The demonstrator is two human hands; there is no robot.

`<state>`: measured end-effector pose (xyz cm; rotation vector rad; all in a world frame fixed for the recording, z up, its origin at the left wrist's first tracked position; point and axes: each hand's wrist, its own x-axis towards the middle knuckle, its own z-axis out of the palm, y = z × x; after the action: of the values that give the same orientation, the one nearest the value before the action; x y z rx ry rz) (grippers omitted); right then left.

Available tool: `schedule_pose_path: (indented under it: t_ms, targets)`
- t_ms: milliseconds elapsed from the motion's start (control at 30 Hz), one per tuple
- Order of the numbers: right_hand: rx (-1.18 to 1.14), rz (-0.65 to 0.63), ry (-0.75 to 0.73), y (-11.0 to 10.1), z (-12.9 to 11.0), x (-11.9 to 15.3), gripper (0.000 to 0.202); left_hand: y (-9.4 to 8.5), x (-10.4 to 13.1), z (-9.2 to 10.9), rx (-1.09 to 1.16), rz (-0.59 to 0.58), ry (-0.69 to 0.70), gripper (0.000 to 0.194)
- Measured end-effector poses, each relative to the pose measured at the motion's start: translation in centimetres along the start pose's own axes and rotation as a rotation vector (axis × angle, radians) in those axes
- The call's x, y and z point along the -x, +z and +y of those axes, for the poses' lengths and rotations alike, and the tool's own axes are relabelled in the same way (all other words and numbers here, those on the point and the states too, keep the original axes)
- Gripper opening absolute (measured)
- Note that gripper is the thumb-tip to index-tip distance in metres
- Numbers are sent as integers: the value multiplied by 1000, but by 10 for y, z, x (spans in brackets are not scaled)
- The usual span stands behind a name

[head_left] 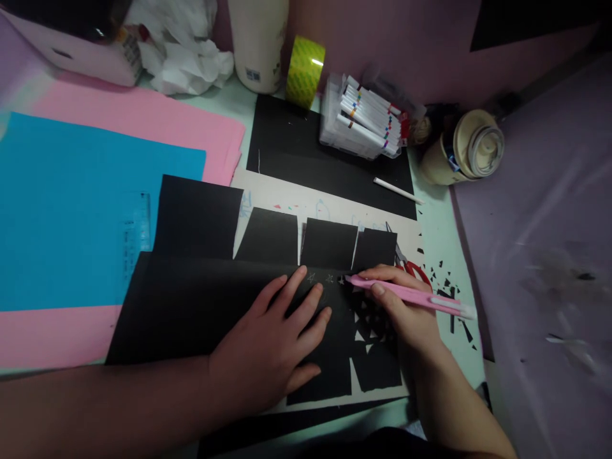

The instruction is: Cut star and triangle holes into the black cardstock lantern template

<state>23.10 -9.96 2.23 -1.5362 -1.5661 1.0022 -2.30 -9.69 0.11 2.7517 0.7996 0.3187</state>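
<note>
A sheet of black paper [191, 293] with flaps cut along its far edge lies in front of me. My left hand [277, 325] rests flat on it, fingers spread. Small star outlines [320, 278] are drawn beyond my fingertips. My right hand [406, 306] grips a pink craft knife [411, 296], whose tip touches the paper at a star near the right end. Cut-out holes [368, 325] show pale below the knife, partly hidden by my right hand. Red-handled scissors [421, 274] lie partly covered behind that hand.
Blue paper [71, 223] over pink paper [215, 127] lies left, with a clear ruler [143, 223]. Behind are yellow tape [305, 71], a box of markers [368, 121] and a lidded cup [444, 159]. Black scraps [452, 306] lie scattered at right.
</note>
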Motion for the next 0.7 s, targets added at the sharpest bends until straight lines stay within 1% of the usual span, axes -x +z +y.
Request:
schedule_pose_path:
  t_ms: [100, 200, 333, 467, 567, 700]
  targets:
    - [25, -19, 9, 5, -2, 2, 17, 0, 0, 0, 0, 8, 4, 60]
    - [45, -19, -34, 12, -4, 1, 18, 0, 0, 0, -2, 21, 13, 62]
    - [34, 17, -93, 21, -4, -1, 12, 1, -1, 0, 5, 15, 11, 63]
    - [-2, 89, -49, 26, 0, -2, 9, 2, -1, 0, 10, 13, 6, 64]
    - [-2, 57, -9, 27, 0, -3, 13, 2, 0, 0, 16, 11, 10, 64]
    - [27, 14, -2, 26, -2, -4, 14, 2, 0, 0, 25, 12, 10, 63]
